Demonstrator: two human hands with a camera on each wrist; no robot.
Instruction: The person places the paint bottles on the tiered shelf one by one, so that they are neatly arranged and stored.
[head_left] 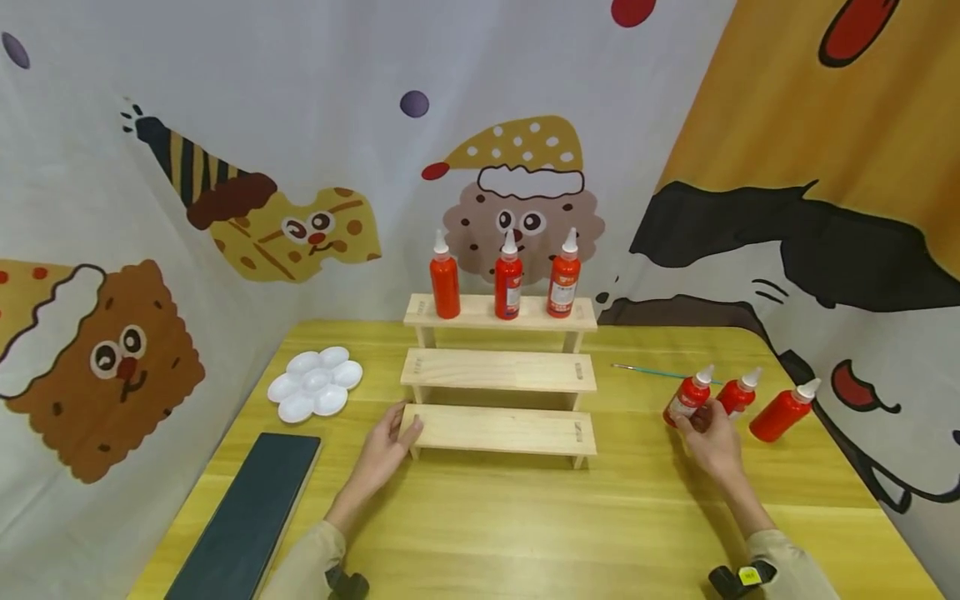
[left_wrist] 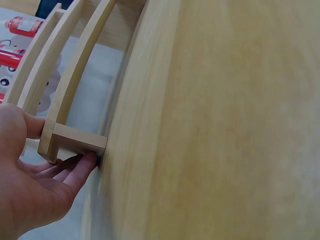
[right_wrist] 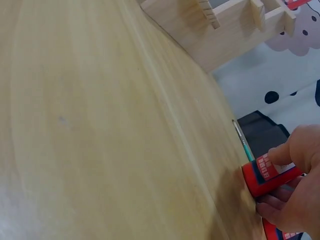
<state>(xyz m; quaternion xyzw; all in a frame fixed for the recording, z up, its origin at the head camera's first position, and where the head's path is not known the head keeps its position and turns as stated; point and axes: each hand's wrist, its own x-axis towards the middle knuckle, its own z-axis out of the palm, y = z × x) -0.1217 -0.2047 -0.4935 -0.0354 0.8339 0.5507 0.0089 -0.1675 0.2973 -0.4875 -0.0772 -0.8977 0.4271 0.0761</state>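
A three-tier wooden stand stands mid-table. My left hand holds its lowest step by the left end, thumb on top; in the left wrist view the fingers lie against the end leg. At the right, my right hand grips a red paint bottle with a white nozzle, thumb across the label in the right wrist view. Close beside it are a second red bottle, partly hidden by the hand, and a third. Three more red bottles, including one at the left, stand on the top step.
A thin teal paintbrush lies behind the gripped bottle. To the left of the stand are a white flower-shaped palette and a long dark green board. Behind the table hangs a printed curtain.
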